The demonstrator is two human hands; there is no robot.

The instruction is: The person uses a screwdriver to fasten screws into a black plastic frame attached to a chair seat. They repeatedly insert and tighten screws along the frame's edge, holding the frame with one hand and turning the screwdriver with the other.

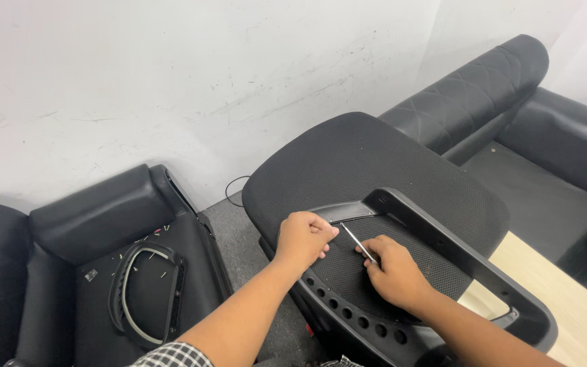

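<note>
Seen from above, an office chair backrest of black mesh fabric, lying tilted with its plastic frame uppermost, in front of a scuffed white wall; left hand curled into a loose fist on the upper edge of the mesh panel, fingers clenched and pressing the fabric near the frame's curved lip; right hand resting on the mesh just beside it, fingers pinching a thin metal tool, apparently a slim pick or screwdriver, its tip pointing up toward the seam where the fabric meets the frame; by the look of it, work at the fabric's fixings along that seam, mid-step, with the tip not yet clearly engaged; likely called for next, a steady hold on the fabric and careful levering at the seam so the tip neither slips nor tears the mesh; row of round holes along the lower frame edge, near the forearms; to the left, a black leather sofa carrying a detached ring-shaped plastic frame part amid scattered small metal bits, perhaps staples; to the right, another black sofa and a strip of pale wooden board; a thin black cable on the grey floor by the wall.
</note>
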